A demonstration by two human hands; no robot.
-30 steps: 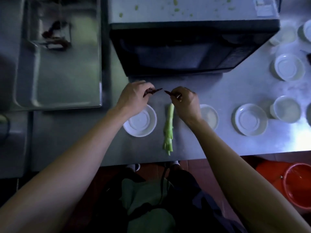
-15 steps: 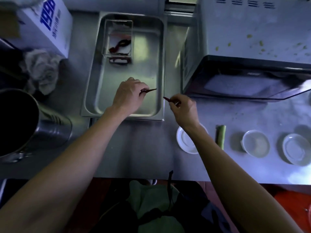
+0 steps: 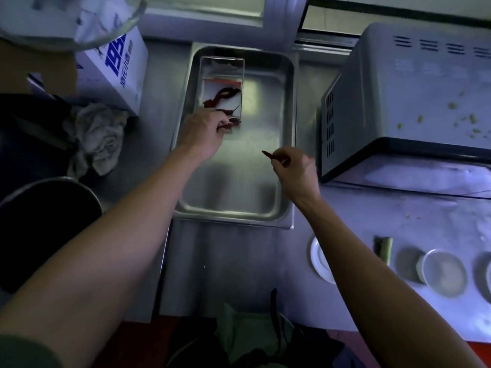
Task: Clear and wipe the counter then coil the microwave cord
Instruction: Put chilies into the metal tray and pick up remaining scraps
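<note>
My left hand [image 3: 203, 132] pinches a dried red chili [image 3: 230, 124] at the near rim of a small clear box [image 3: 221, 63] that holds more dried chilies [image 3: 221, 96]. The box sits inside a steel tray [image 3: 288, 144]. My right hand [image 3: 295, 168] pinches another dried chili [image 3: 268, 155] over the middle of the tray. The microwave [image 3: 398, 102] stands to the right with green crumbs on its top. A crumpled cloth [image 3: 98, 136] lies left of the tray. The microwave cord is out of sight.
A white carton with blue print [image 3: 114, 70] stands at the back left, and a large steel pot [image 3: 39, 221] at the left. On the counter to the right lie a white saucer [image 3: 318, 258], a green stalk [image 3: 384, 248] and small bowls [image 3: 443, 272].
Both hands carried their chilies from in front of the microwave leftward to the steel tray. My left hand has reached the small box; the view swung left.
</note>
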